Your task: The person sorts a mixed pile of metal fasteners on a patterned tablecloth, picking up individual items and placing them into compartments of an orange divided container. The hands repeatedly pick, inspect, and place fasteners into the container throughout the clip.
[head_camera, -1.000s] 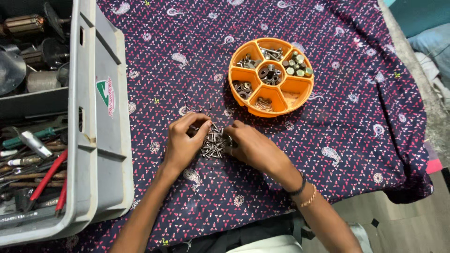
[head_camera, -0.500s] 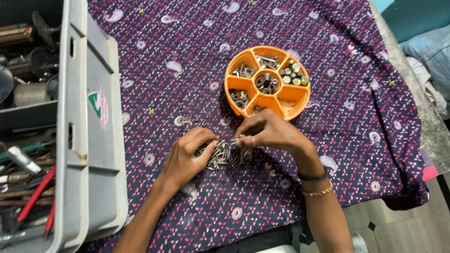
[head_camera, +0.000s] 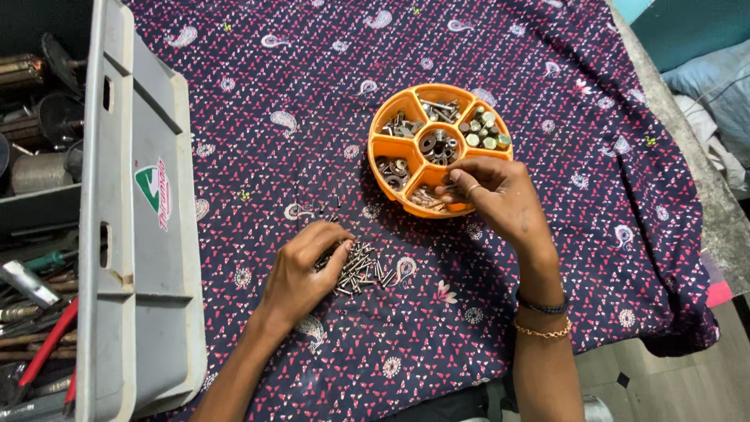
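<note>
Item 1: your left hand [head_camera: 301,270]. It rests on the cloth with fingers curled, fingertips touching the left edge of the pile of screws [head_camera: 361,268]. Whether any screw is pinched between them you cannot tell.

Item 2: pile of screws. Small, silvery, loose heap lying on the patterned cloth [head_camera: 547,94], below and left of the tray, well apart from it.

Item 3: your right hand [head_camera: 500,195]. It hovers over the near right edge of the orange tray [head_camera: 389,121], fingers bent and drawn together at the tips above the nearest compartment. Something small may sit between the fingertips; it is too small to tell. A dark band and a thin gold bracelet circle the wrist.

Item 4: orange tray. Round, with 1 centre well and wedge compartments around it, holding sorted bolts, nuts and washers. It stands on the cloth above the pile.

Item 5: grey plastic crate [head_camera: 133,234]. It stands along the left edge of the cloth. Beyond it lie hand tools [head_camera: 39,344], some with red handles.
</note>
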